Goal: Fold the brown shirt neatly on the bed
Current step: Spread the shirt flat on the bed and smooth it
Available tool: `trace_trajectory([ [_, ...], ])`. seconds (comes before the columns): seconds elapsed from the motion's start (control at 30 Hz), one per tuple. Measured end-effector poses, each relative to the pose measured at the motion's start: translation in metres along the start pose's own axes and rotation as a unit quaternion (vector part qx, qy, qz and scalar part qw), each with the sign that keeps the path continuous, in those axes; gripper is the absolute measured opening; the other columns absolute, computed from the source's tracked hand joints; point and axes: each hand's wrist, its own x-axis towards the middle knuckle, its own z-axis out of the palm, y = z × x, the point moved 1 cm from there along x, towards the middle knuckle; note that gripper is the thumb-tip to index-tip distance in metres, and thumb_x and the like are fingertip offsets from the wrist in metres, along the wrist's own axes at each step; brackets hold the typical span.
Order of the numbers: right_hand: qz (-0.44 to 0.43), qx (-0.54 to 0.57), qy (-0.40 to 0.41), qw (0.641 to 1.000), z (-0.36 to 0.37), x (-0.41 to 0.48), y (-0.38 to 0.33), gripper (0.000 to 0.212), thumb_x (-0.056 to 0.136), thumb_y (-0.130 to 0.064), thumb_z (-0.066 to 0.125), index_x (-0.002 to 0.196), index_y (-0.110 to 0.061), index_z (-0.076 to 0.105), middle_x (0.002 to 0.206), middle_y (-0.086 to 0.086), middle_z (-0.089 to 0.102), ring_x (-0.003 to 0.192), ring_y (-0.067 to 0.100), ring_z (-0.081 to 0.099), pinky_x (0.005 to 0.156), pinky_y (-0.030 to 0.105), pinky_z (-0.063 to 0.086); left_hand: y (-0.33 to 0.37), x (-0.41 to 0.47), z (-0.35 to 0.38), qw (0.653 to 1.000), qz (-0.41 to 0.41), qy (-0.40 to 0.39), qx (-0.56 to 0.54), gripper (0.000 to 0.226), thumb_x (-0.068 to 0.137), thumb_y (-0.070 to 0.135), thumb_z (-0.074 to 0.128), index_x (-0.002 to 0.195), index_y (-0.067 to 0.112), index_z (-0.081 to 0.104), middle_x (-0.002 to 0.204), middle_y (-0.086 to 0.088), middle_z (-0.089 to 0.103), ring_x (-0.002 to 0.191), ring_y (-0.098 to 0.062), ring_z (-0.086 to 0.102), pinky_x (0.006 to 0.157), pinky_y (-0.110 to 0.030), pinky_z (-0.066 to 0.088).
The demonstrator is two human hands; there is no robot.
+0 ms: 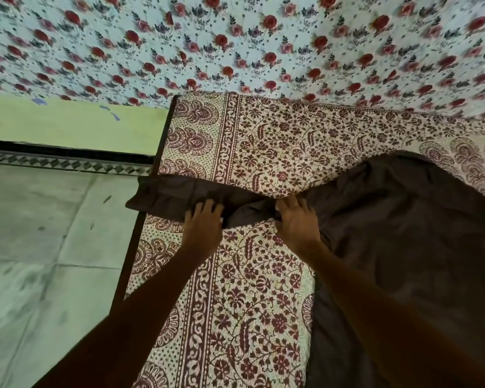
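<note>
On the maroon-printed bedsheet, toward four o'clock of the view, lies the brown shirt, its body spread wide while one sleeve stretches toward nine o'clock and overhangs the bed's dark edge. The left hand presses flat on that sleeve, fingers spread. The right hand, just beside it at three o'clock, bunches the cloth where sleeve meets body, fingers curled into the fabric. A rose-patterned sheet fills twelve o'clock; pale floor tiles lie at eight o'clock.
</note>
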Motion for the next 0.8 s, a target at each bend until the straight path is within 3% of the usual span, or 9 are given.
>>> trace_trajectory([
  [0.07,-0.02,-0.024,-0.013,0.999,0.004,-0.009,0.001,0.043,0.083,-0.021,0.067,0.124,-0.014,0.057,0.121,0.011,0.062,0.114,0.033,0.054,0.097,0.045,0.045,0.002,0.003,0.001,0.999,-0.029,0.023,-0.018,0.032,0.099,0.03,0.039,0.128,0.021,0.049,0.132,-0.006,0.049,0.121,-0.028,0.046,0.099,-0.046,0.038],
  [0.23,-0.038,-0.023,0.048,0.998,0.003,-0.018,0.006,0.046,0.071,-0.025,0.076,0.112,-0.011,0.059,0.109,0.009,0.064,0.104,0.03,0.056,0.09,0.045,0.048,0.006,0.041,-0.019,0.997,0.005,0.083,-0.004,0.037,0.092,0.016,0.052,0.129,0.016,0.049,0.133,-0.008,0.05,0.123,-0.029,0.045,0.102,-0.047,0.039],
  [0.37,-0.071,0.016,-0.033,0.997,0.006,-0.028,0.013,0.058,0.076,-0.027,0.072,0.128,-0.015,0.048,0.128,0.008,0.051,0.12,0.029,0.047,0.101,0.044,0.04,0.015,0.068,-0.02,0.997,0.068,-0.018,0.036,0.047,0.095,0.027,0.052,0.138,0.015,0.04,0.138,-0.01,0.049,0.131,-0.03,0.041,0.112,-0.047,0.03],
  [0.43,-0.069,0.008,-0.05,0.996,0.009,-0.033,0.021,0.062,0.077,-0.025,0.071,0.132,-0.017,0.044,0.131,0.006,0.051,0.121,0.028,0.046,0.102,0.043,0.037,0.019,0.074,-0.023,0.992,0.062,-0.027,0.103,0.042,0.093,0.03,0.056,0.131,0.016,0.046,0.133,-0.01,0.054,0.128,-0.03,0.043,0.112,-0.05,0.029],
  [0.6,-0.049,0.003,0.007,0.999,0.01,-0.034,0.031,0.053,0.069,-0.015,0.077,0.115,-0.019,0.052,0.112,0.004,0.058,0.102,0.027,0.055,0.088,0.042,0.047,0.011,0.088,-0.049,0.976,-0.112,0.185,0.025,0.03,0.092,0.021,0.049,0.117,0.005,0.054,0.121,-0.019,0.059,0.12,-0.039,0.047,0.102,-0.053,0.033],
  [0.7,-0.041,0.02,0.02,0.999,0.017,-0.03,0.03,0.049,0.069,-0.01,0.074,0.113,-0.019,0.055,0.11,0.005,0.059,0.099,0.028,0.057,0.086,0.042,0.048,0.001,0.09,-0.047,0.978,-0.168,0.124,-0.003,0.047,0.089,0.027,0.057,0.129,0.006,0.045,0.136,-0.022,0.045,0.129,-0.042,0.037,0.108,-0.056,0.028],
  [0.8,-0.014,0.028,-0.009,0.999,0.022,-0.026,0.025,0.05,0.077,-0.014,0.068,0.124,-0.018,0.051,0.126,0.01,0.052,0.113,0.033,0.05,0.095,0.048,0.043,-0.003,0.083,-0.039,0.972,-0.21,0.1,-0.043,0.063,0.084,0.028,0.064,0.137,0.011,0.035,0.145,-0.022,0.034,0.134,-0.043,0.031,0.109,-0.057,0.025],
])
